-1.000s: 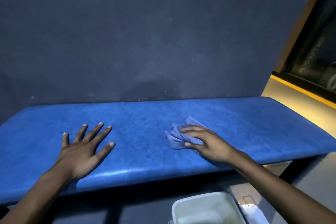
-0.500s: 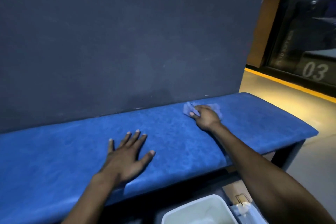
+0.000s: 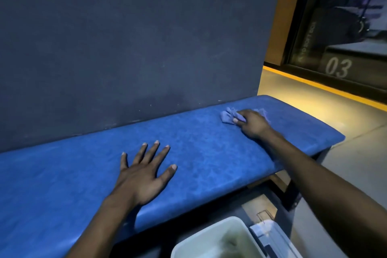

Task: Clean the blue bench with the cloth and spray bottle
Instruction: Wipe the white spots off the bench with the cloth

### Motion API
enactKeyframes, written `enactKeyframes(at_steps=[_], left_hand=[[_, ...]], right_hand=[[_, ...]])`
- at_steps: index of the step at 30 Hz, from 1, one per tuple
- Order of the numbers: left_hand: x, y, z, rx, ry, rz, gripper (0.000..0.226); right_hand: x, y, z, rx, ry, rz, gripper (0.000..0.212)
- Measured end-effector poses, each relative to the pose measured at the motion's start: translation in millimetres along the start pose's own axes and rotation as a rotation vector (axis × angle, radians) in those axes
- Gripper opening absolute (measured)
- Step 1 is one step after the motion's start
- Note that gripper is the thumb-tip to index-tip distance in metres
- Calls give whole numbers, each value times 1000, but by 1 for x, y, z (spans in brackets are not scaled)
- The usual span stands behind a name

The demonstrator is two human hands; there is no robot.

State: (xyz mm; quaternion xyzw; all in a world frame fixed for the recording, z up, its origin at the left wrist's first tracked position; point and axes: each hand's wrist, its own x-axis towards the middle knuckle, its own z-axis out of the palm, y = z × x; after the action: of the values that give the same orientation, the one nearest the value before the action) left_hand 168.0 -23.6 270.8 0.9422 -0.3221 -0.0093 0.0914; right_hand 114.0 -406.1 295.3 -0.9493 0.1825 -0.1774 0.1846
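Since half a second ago the right hand (image 3: pixel 252 124) has dragged its gripped crumpled lilac cloth (image 3: pixel 228 117) along the padded blue bench (image 3: pixel 199 153) rightward, with unwiped end beyond, while the flat, spread left hand (image 3: pixel 144 170) braces mid-seat.

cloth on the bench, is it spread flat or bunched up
Bunched up. The cloth sits crumpled in folds under the right hand, whose fingers curl round it on the blue bench.

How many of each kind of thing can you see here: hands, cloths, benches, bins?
Hands: 2, the left hand flat on the bench, the right hand gripping the cloth
Cloths: 1, the cloth
Benches: 1, the blue bench
Bins: 1, the pale bin
Total: 5
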Motion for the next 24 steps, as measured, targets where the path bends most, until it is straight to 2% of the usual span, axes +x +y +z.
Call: enactKeyframes(at_steps=[2, 6, 8, 11, 13, 16, 18, 21, 24], left_hand=[[0, -1, 1, -5, 3, 0, 71], [1, -5, 4, -7, 21, 7, 73], [0, -7, 3, -2, 15, 5, 75], [-1, -6, 2, -11, 11, 2, 76], [-1, -6, 1, -13, 6, -3, 77], [-1, -3, -1, -12, 1, -13, 77], [-2, -2, -3, -17, -11, -18, 77], [-5, 0, -8, -50, -38, -2, 76], [-19, -8, -26, -127, -79, 52, 71]], right_hand=[[26, -32, 23, 45, -4, -21, 22], [5, -98, 58, 126, -121, -305, 35], [-36, -97, 45, 161, -188, -428, 29], [-85, -55, 9, 154, -257, -528, 34], [-82, -13, -10, 85, -195, -479, 39], [-44, 23, -16, -49, 15, -135, 28], [-28, 9, -6, -86, 85, 10, 23], [-36, -37, 12, -11, 95, -98, 18], [-64, -71, 19, 169, -77, -175, 19]])
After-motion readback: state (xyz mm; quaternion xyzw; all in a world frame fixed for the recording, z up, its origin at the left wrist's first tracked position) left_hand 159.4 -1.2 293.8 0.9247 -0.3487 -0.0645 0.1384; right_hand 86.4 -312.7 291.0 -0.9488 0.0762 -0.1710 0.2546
